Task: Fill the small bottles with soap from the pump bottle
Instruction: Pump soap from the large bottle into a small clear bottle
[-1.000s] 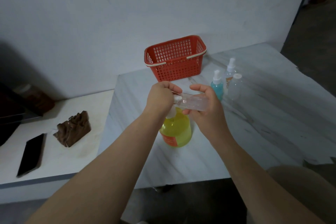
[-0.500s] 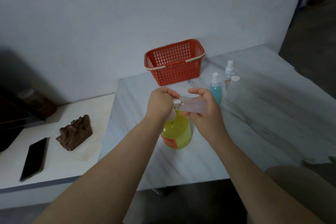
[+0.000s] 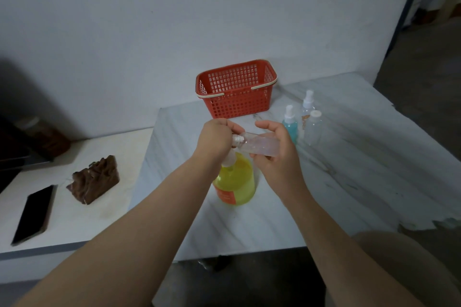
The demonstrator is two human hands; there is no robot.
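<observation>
A yellow pump bottle [image 3: 237,182] with an orange label stands on the marble table [image 3: 349,182]. Above it my right hand [image 3: 274,154] holds a small clear bottle [image 3: 262,146] on its side, threaded neck pointing left. My left hand [image 3: 215,138] is closed over the pump head, right at that neck; the pump nozzle is hidden under my fingers. Behind to the right stand a small blue spray bottle [image 3: 290,126], a clear spray bottle [image 3: 307,104] and a clear capped bottle [image 3: 313,128].
A red plastic basket [image 3: 235,90] stands at the back by the wall. On the lower white surface to the left lie a brown crumpled object [image 3: 94,179] and a black phone [image 3: 33,214]. The table's front edge is near my forearms.
Both hands and the small bottle have held their place over the pump bottle; only the view has shifted slightly.
</observation>
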